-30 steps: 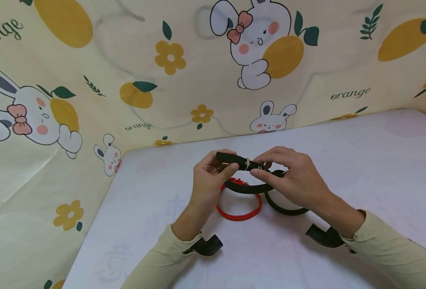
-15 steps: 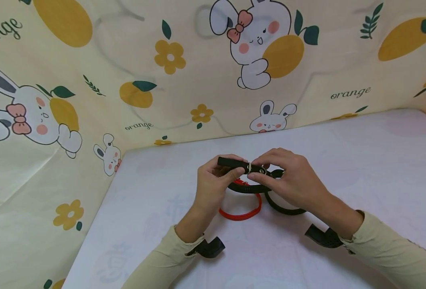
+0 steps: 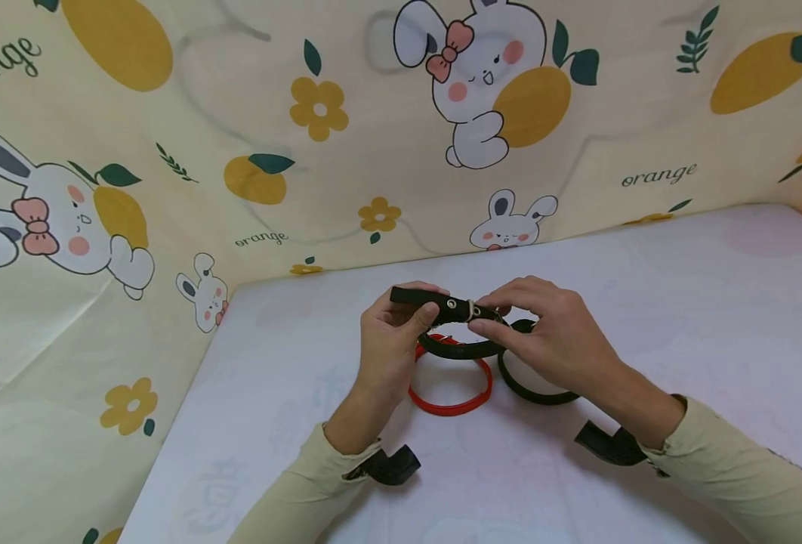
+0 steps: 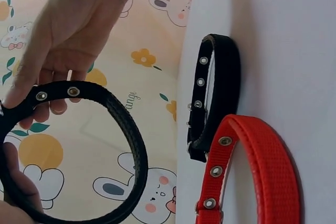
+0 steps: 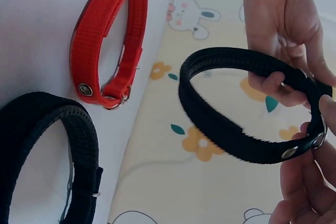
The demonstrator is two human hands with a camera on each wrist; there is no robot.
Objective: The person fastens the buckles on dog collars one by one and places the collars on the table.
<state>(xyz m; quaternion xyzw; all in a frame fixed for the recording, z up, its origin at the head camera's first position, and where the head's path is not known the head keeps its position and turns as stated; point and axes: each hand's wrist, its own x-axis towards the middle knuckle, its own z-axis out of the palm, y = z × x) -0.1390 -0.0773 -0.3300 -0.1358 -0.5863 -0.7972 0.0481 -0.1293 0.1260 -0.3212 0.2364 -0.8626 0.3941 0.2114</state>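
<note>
L hand (image 3: 390,344) pinches the free strap end of a black woven collar with metal eyelets (image 3: 442,308), held up off the surface btwn both hands; R hand (image 3: 550,340) pinches the same collar at its small silver buckle (image 3: 472,310), fingers curled round it. Strap tip sticks out past the L fingers w/ the loop closed, so buckling looks mostly done, though whether the pin is seated can't be told. Just below the hands a red woven collar (image 3: 451,393) lies closed on the pale lilac surface (image 3: 680,302), a second black collar (image 3: 533,381) beside it under the R hand, both apart from the held one.
</note>
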